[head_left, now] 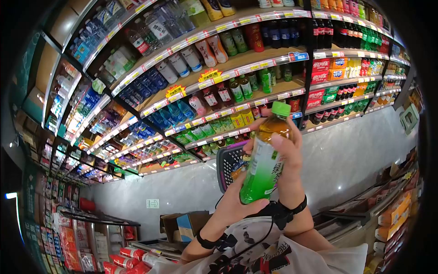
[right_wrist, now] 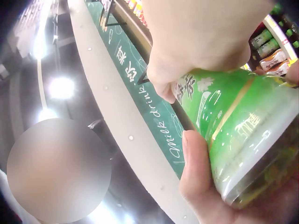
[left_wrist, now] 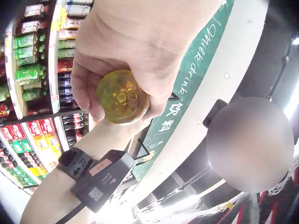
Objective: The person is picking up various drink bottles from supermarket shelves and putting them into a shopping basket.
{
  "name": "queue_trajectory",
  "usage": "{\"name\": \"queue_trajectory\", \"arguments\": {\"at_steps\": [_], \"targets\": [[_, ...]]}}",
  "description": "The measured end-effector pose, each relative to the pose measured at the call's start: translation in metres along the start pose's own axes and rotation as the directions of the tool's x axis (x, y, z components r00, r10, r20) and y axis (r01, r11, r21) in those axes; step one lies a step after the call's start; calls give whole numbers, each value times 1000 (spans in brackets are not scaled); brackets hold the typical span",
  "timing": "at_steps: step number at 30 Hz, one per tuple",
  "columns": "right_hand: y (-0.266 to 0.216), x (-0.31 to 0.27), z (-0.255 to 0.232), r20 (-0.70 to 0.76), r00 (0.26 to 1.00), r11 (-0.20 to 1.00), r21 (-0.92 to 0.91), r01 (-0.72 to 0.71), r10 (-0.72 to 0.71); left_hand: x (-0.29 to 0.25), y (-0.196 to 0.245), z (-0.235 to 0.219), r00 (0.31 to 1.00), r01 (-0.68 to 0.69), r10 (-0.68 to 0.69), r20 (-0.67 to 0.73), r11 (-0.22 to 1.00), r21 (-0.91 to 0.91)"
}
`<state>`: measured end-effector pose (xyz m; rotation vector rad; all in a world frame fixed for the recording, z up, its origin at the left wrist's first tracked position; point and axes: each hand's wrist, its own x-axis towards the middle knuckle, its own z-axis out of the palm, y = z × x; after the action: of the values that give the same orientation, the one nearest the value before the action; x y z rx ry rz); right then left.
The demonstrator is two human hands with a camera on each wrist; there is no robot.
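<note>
A green tea bottle [head_left: 262, 171] with a light green cap [head_left: 281, 108] is tilted in front of the body in the head view. My left hand [head_left: 230, 203] grips its lower end, and the right wrist view shows that thumb [right_wrist: 196, 161] along the green label. Higher up, my right hand [head_left: 289, 160] holds the bottle, thumb across the front near the shoulder. The left wrist view looks at the yellowish base of the bottle [left_wrist: 121, 95], with left-hand fingers [left_wrist: 86, 88] curled around it. Chinese characters and a white flower show on the label [right_wrist: 205, 88].
Shelves [head_left: 255, 59] of bottled drinks curve across the front. Below the bottle is a dark shopping basket [head_left: 222, 169] with a purple edge and items inside. A cardboard box [head_left: 200, 223] and red packages [head_left: 123, 261] lie near the body; snack racks [head_left: 394, 214] stand at the right.
</note>
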<state>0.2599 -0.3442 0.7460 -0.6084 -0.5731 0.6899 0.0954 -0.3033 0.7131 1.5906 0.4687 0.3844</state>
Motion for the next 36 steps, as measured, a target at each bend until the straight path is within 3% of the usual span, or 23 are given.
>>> {"name": "queue_trajectory", "arguments": {"at_steps": [2,4,5,15,20,29,34,36], "targets": [[2,-2,1,-3,1000,1000,-28,-2,2,0,3,1,1000,-16,17,-6,999,51],[-1,-2,-2,-24,1000,995,103,12,-9,-3,-2,1,1000,-24,24,-5,999,44],[0,-1,0,-57,997,998,-57,41,-44,4,-3,1,999,-39,38,24,998,47],[-3,-2,-1,-94,989,992,-78,104,-111,8,-2,11,997,-73,71,22,994,86],[-9,-6,4,-92,992,989,-134,69,-81,6,-6,14,997,-80,81,-4,997,11],[-1,5,-15,-4,1000,1000,20,4,-4,8,-21,8,997,-21,18,-74,999,-44],[-4,9,-21,19,1000,994,112,-13,11,15,-14,9,1000,-6,4,-13,989,-148],[2,13,-26,32,999,998,56,6,-8,16,-19,7,995,-37,24,-97,990,-138]]}}
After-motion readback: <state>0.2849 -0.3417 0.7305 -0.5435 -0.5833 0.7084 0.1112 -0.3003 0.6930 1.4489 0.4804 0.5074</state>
